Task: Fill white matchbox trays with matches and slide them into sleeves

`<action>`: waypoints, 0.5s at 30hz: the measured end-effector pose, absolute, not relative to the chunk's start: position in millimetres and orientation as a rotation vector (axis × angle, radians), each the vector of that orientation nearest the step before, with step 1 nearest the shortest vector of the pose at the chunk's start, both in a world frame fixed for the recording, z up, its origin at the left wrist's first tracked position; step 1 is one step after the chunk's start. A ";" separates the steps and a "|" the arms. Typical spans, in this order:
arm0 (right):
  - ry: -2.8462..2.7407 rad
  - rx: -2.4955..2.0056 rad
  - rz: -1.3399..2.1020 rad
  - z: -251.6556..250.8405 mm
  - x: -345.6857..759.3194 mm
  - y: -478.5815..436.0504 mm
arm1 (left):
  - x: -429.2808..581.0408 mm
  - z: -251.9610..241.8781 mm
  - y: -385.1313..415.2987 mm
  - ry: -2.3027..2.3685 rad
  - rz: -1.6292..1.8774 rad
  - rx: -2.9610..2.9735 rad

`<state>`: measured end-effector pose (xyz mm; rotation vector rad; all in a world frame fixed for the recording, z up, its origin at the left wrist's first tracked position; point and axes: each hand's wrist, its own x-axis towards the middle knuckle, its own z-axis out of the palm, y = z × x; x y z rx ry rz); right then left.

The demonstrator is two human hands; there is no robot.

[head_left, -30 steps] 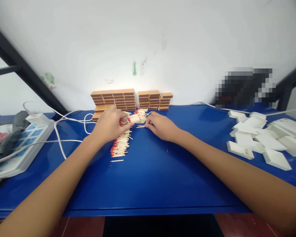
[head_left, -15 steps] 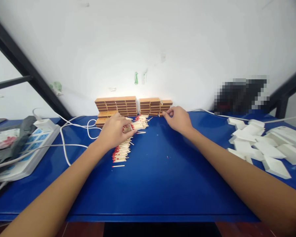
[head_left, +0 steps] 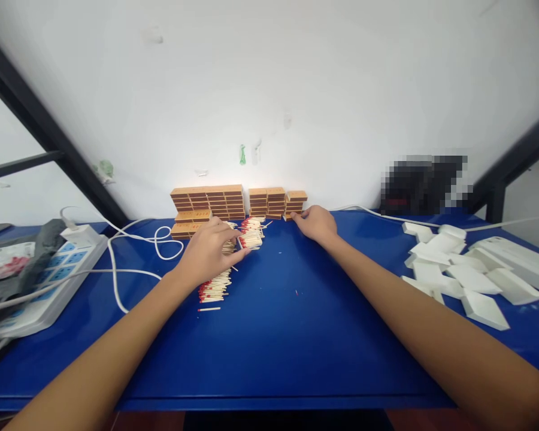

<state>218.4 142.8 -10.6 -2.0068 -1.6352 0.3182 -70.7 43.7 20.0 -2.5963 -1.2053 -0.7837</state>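
Note:
My left hand (head_left: 211,250) is closed around a small matchbox tray (head_left: 250,240) filled with red-tipped matches, thumb at the near side and fingers at the left end. Beneath and beside that hand lies a long heap of loose matches (head_left: 213,288), partly hidden by it. More matches (head_left: 254,222) spread just behind the tray. My right hand (head_left: 317,223) is pinched at the lower right corner of a short stack of matchboxes (head_left: 295,203). Its fingertips touch a low box there; how far they wrap round it is hidden.
Taller matchbox stacks (head_left: 209,203) stand along the wall, with lower ones in front. White empty-looking trays (head_left: 474,278) lie piled at right. At left are a power strip (head_left: 67,275), white cables (head_left: 112,263) and a dark bag (head_left: 49,239). One match (head_left: 209,309) lies apart on the blue table (head_left: 269,353).
The view has shifted slightly. My left hand has moved the filled tray a little to the right, showing more of its matches. My right fingers have drawn closer together at the short stack.

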 end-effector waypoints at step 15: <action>-1.478 -1.846 0.491 -2.0 251.5 154.2 | -75.7 17.6 46.9 -1.287 -0.775 -2.569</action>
